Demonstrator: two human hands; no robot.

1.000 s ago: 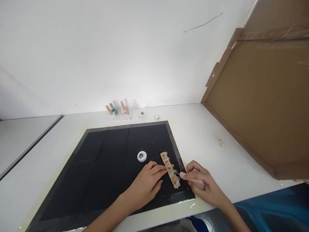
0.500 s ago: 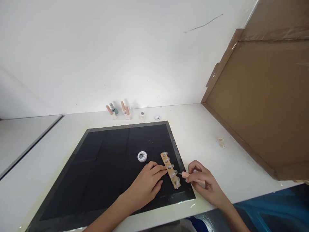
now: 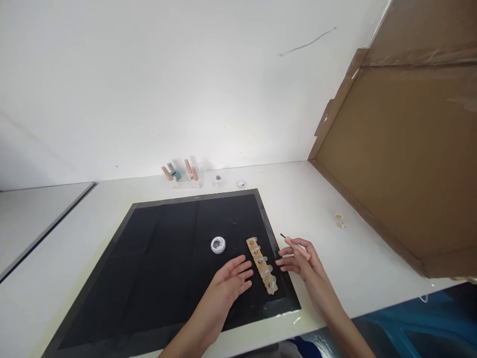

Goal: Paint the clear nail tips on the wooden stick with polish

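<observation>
My left hand [image 3: 228,286] is open, its fingers stretched towards a narrow wooden strip [image 3: 261,268] but apart from it. Several clear false nails [image 3: 267,271] stand along that strip on small round mounts. To its right, my right hand [image 3: 305,263] holds a nail polish brush [image 3: 297,247] by its pink cap handle, with the dark bristle tip pointing up and left, away from the nails. A small round white jar [image 3: 218,245] with grey in its middle sits on the black mat [image 3: 160,263], beyond my left hand.
At the back by the wall, a clear holder carries several polish bottles [image 3: 194,175]. Beside it are a small pot [image 3: 218,180] and a white lid [image 3: 241,184]. Two small cream-coloured pieces [image 3: 340,221] lie on the right, near a large cardboard panel [image 3: 402,164].
My left hand has drawn back from the wooden strip and its fingers have spread. My right hand has lifted the brush away from the nails and turned its tip upward.
</observation>
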